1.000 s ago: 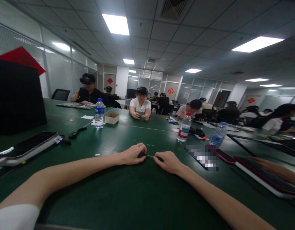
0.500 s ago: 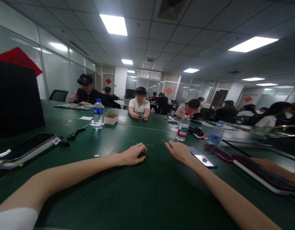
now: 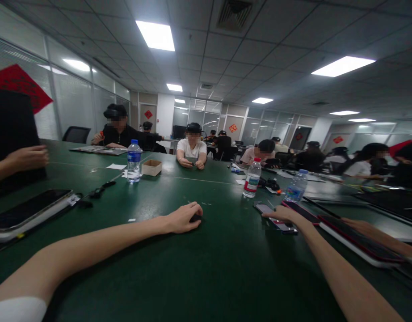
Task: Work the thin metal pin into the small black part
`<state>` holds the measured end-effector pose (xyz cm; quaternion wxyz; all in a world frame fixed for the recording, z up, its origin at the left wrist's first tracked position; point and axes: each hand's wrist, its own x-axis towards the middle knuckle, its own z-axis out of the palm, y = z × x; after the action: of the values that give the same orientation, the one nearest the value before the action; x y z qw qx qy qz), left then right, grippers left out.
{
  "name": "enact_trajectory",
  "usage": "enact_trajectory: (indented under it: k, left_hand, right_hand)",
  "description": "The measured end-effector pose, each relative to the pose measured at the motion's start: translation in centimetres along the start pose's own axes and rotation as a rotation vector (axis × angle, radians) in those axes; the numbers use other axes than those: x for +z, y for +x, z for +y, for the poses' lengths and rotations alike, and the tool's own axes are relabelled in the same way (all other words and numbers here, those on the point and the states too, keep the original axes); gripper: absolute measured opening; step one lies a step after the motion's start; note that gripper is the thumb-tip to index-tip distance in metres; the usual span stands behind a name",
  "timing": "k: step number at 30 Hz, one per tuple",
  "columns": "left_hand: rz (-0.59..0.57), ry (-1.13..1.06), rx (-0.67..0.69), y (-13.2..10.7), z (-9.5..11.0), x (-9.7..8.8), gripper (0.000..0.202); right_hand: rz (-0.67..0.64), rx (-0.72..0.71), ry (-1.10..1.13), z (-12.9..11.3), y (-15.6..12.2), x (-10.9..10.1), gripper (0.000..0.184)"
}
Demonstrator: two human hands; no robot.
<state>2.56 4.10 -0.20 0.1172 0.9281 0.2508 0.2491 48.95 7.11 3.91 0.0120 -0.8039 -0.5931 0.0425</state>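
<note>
My left hand rests on the green table with its fingers curled over something small and dark, too hidden to name. My right hand is closed above a phone that lies on the table, covering part of its screen. A thin, light stick-like tool pokes out past its fingers. Whether the hand touches the phone I cannot tell. Just beyond is a second phone with a red edge.
A water bottle with a red cap and a blue-capped bottle stand beyond my right hand. On the left are another bottle, a small box and a tablet-like device. Another person's hand reaches in at left.
My right hand has moved right, from bare table to over the phone. My left hand keeps its place. At the far left another person's hand has come into view.
</note>
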Motion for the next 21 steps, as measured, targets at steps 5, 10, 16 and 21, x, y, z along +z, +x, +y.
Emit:
enact_trajectory:
  k: [5,10,16,21]
  left_hand:
    - [-0.002,-0.019,0.008,-0.05,0.11,-0.16,0.022]
    - [-0.017,-0.009,0.006,-0.06,0.16,-0.24,0.023]
    - [-0.027,-0.026,-0.016,-0.10,0.34,-0.41,0.023]
    - [-0.029,-0.030,-0.017,-0.17,0.34,-0.43,0.023]
  right_hand:
    - [-0.022,-0.019,0.025,-0.46,-0.23,-0.16,0.059]
    - [-0.012,-0.030,0.033,-0.36,-0.43,-0.13,0.055]
    - [-0.001,-0.015,0.042,-0.16,-0.12,-0.25,0.057]
    - [0.066,0.021,0.051,-0.37,0.09,-0.09,0.057]
